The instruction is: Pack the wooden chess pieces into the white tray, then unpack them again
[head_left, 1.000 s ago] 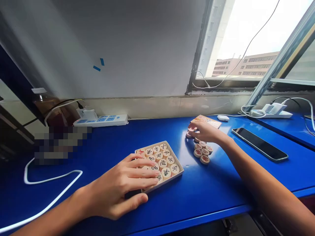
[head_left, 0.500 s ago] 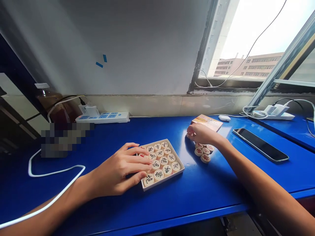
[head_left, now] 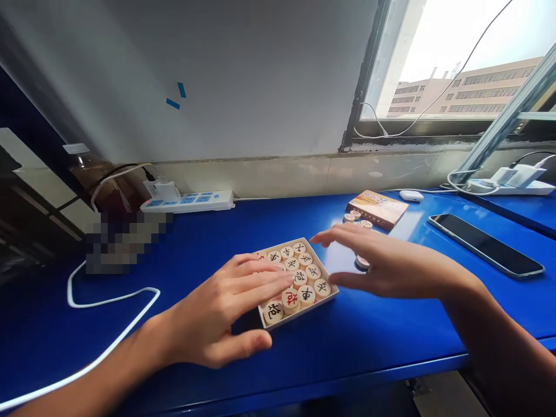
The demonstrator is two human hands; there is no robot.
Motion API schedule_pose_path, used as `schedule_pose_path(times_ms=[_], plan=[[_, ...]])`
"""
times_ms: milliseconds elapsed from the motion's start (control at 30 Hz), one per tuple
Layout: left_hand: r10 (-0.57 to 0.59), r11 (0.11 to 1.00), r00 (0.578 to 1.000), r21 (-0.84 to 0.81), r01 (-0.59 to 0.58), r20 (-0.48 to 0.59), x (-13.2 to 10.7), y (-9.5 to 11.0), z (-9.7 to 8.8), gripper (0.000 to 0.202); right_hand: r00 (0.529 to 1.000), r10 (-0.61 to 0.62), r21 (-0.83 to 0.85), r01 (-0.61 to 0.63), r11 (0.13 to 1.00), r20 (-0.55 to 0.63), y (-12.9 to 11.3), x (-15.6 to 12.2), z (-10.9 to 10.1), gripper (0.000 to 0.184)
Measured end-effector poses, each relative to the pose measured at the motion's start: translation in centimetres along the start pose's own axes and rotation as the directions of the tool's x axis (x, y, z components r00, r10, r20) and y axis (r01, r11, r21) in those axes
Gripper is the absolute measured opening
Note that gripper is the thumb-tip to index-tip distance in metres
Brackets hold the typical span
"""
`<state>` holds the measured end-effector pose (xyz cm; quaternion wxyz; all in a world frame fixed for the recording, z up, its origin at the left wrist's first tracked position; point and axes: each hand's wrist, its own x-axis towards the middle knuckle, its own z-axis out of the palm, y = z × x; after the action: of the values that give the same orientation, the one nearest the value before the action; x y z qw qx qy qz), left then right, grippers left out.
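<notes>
A shallow white box [head_left: 335, 293] of Chinese chess pieces [head_left: 300, 278] lies at a slant on the blue table. Round and pale, the pieces sit in rows, mostly with black characters. One red-marked piece [head_left: 291, 299] rests in the front row beside a black one. My left hand [head_left: 217, 304] is spread over the box's left part, fingertips on or just above the pieces, hiding some. My right hand [head_left: 391, 263] hovers at the box's right edge, thumb and fingers apart, nothing seen between them. Behind it, several loose chess pieces [head_left: 366, 224] are partly hidden.
A printed carton lid [head_left: 377, 209] stands behind the loose pieces. To the right lie a phone [head_left: 486, 246] and a white earbud case [head_left: 411, 196]. Power strips [head_left: 212, 200] line the wall. A white cable [head_left: 117, 295] crosses the left side, near a capped bottle [head_left: 87, 168].
My right hand has come left from the loose pieces to the box and opened. A red-marked piece now shows in the front row. My left fingers have shifted, and the view has turned slightly.
</notes>
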<state>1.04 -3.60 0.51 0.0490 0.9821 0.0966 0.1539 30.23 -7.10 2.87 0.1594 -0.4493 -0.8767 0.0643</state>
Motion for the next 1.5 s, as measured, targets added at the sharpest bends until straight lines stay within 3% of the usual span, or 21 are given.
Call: schedule_pose_path(times_ms=[100, 167, 267, 333, 467, 600, 733, 967, 1100, 1200, 1300, 1400, 1500], plan=[[-0.016, 1.000, 0.985, 0.029, 0.011, 0.173, 0.2, 0.7, 0.2, 0.065, 0.981, 0.172, -0.111, -0.181, 0.977, -0.084, 3.9, 0.3, -0.2, 0.045], [-0.021, 0.999, 0.979, 0.034, 0.014, 0.205, 0.2, 0.9, 0.2, 0.064, 0.952, 0.298, -0.174, -0.305, 0.936, -0.064, 6.6, 0.7, -0.3, 0.037], [0.012, 1.000, 0.992, 0.019, -0.015, 0.128, 0.3, 1.0, 0.0, 0.054, 0.914, 0.405, -0.172, -0.400, 0.900, -0.005, 9.4, 1.3, -0.2, 0.031], [0.038, 0.999, 0.997, 0.015, -0.039, 0.060, 0.3, 1.0, -0.3, 0.044, 0.905, 0.425, -0.171, -0.423, 0.890, -0.028, 10.3, 1.5, 0.2, 0.031], [0.045, 0.999, 0.999, 0.024, -0.045, -0.020, 0.4, 1.2, -0.5, 0.028, 0.885, 0.464, -0.298, -0.453, 0.840, -0.034, 10.9, 2.0, 1.3, 0.027], [0.032, 0.999, 0.999, 0.017, -0.032, -0.042, 0.3, 1.3, -0.3, 0.027, 0.867, 0.496, -0.402, -0.466, 0.788, -0.032, 11.2, 2.6, 2.1, 0.017], [0.018, 1.000, 0.997, -0.011, -0.019, -0.075, 0.2, 1.1, 0.0, 0.025, 0.894, 0.448, -0.404, -0.409, 0.818, 0.001, 10.8, 2.8, 2.0, 0.014], [-0.008, 0.999, 0.997, -0.041, 0.004, -0.076, 0.2, 1.0, 0.1, 0.025, 0.937, 0.336, -0.327, -0.289, 0.900, 0.099, 10.9, 2.1, 1.6, 0.028], [-0.018, 0.998, 0.996, -0.068, 0.012, -0.089, 0.1, 1.0, 0.2, 0.025, 0.947, 0.319, -0.222, -0.302, 0.927, 0.043, 11.0, 1.7, 1.1, 0.021], [-0.012, 0.998, 0.996, -0.063, 0.006, -0.093, 0.2, 1.0, 0.2, 0.022, 0.967, 0.207, -0.158, -0.230, 0.960, -0.150, 8.6, 1.8, 0.6, 0.017], [0.009, 0.999, 0.996, -0.053, -0.013, -0.088, 0.3, 1.1, 0.1, 0.020, 0.944, 0.032, -0.088, -0.064, 0.994, -0.330, 4.2, 2.0, 0.6, 0.021], [0.030, 0.999, 0.988, -0.029, -0.035, -0.153, 0.2, 1.0, 0.1, 0.018, 0.959, -0.071, -0.065, 0.055, 0.996, -0.276, 0.6, 2.3, 1.2, 0.024], [0.012, 1.000, 0.977, 0.020, -0.008, -0.215, 0.0, 0.7, 0.3, 0.022, 0.990, -0.053, -0.133, 0.035, 0.991, -0.129, 0.5, 2.2, 1.5, 0.036]])
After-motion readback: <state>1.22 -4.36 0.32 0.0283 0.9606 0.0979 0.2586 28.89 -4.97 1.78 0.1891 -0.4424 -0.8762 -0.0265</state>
